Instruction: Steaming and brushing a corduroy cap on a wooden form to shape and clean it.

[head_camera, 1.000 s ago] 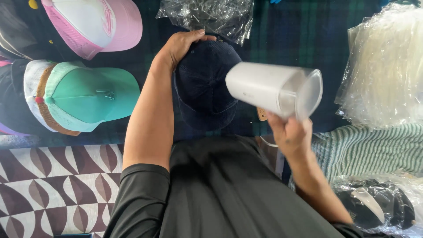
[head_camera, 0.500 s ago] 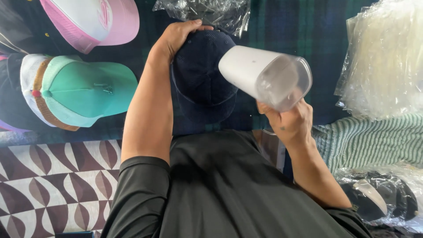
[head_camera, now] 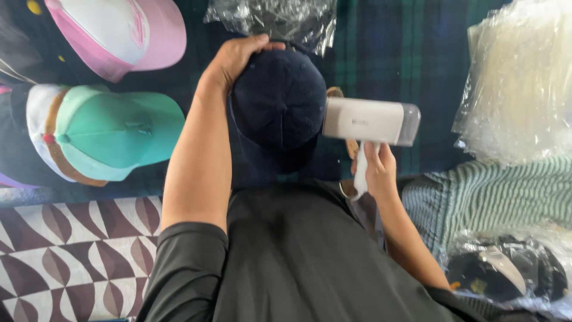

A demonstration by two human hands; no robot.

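My left hand (head_camera: 235,59) grips the far top edge of a dark navy cap (head_camera: 279,104) that sits upright in front of me. My right hand (head_camera: 375,170) is closed around the handle of a white handheld steamer (head_camera: 369,121). The steamer lies level, its head close against the right side of the navy cap. My dark sleeves and shirt fill the lower middle of the view.
A mint-green and white cap (head_camera: 107,134) and a pink and white cap (head_camera: 119,33) lie at the left on a dark plaid cloth (head_camera: 393,53). Clear plastic bags (head_camera: 518,83) pile at the right above a green striped cloth (head_camera: 494,197). Bagged caps (head_camera: 506,274) sit bottom right.
The steamer has swung from pointing toward the camera to lying level, with its head now beside the navy cap. My left hand has stayed on the cap.
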